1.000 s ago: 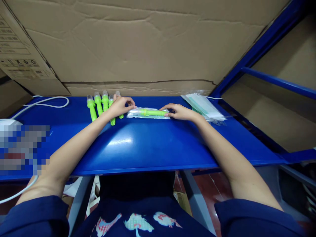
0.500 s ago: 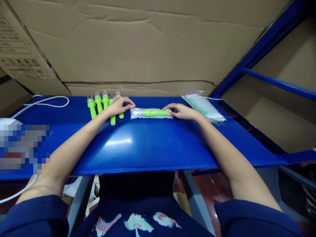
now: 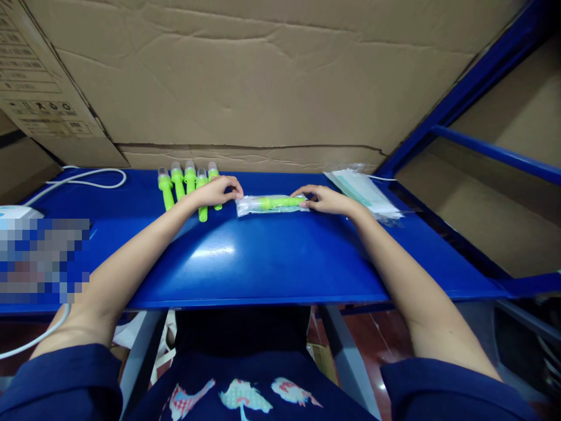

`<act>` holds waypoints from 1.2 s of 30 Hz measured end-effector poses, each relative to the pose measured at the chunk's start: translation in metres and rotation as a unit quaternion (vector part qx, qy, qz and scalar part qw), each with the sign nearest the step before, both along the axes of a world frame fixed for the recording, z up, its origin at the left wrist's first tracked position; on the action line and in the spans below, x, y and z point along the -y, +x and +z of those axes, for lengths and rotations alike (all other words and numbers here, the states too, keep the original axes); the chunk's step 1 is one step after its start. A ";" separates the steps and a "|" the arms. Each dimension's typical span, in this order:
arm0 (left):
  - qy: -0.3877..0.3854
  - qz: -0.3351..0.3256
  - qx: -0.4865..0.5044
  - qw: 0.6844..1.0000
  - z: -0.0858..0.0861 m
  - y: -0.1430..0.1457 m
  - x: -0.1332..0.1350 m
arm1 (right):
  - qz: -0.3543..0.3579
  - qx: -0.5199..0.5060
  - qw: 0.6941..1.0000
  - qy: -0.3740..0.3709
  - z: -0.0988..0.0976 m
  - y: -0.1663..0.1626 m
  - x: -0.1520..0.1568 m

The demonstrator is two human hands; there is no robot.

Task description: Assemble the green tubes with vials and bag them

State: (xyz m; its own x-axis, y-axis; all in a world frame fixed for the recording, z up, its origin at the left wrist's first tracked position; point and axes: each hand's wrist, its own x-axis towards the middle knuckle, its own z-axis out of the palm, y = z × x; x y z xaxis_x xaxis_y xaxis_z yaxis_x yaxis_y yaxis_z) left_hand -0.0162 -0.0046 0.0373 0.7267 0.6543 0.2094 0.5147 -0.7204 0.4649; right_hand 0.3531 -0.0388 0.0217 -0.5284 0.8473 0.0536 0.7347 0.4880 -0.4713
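Observation:
A clear plastic bag [image 3: 248, 206] lies crosswise on the blue table, with a lime-green, torch-shaped stick [image 3: 280, 202] inside it. My left hand [image 3: 224, 189] pinches the bag's upper left corner between thumb and fingers. At the opposite end, my right hand [image 3: 319, 199] grips the bag around the stick's narrow end, fingers above and thumb below. Several more lime-green sticks with clear caps [image 3: 202, 199] lie side by side just left of my left hand, some partly covered by my hand and forearm.
To the right, a stack of flat clear bags with white and green inserts [image 3: 368, 193] rests on the blue table [image 3: 272, 257]. A cardboard sheet [image 3: 254, 88] stands behind. A white cable [image 3: 105, 179] and a blurred-out device [image 3: 44, 260] are at the left; a blue metal frame [image 3: 495, 153] rises right.
The bag's left end now sits slightly lower and tilts a little. My left hand has shifted slightly right, its fingers more curled at the corner. The right hand keeps its grip.

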 end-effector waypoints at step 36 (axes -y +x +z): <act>0.135 -0.002 -0.099 0.986 0.009 0.016 0.027 | -0.036 0.025 0.997 0.061 -0.005 -0.003 -0.002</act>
State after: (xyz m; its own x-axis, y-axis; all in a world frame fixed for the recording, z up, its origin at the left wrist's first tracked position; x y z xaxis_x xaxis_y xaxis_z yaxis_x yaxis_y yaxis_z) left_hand -0.0001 -0.0313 0.0467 0.7735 0.5907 0.2295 0.5727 -0.8066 0.1461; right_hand 0.3503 -0.0367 0.0169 -0.4708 0.8720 0.1339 0.7914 0.4845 -0.3729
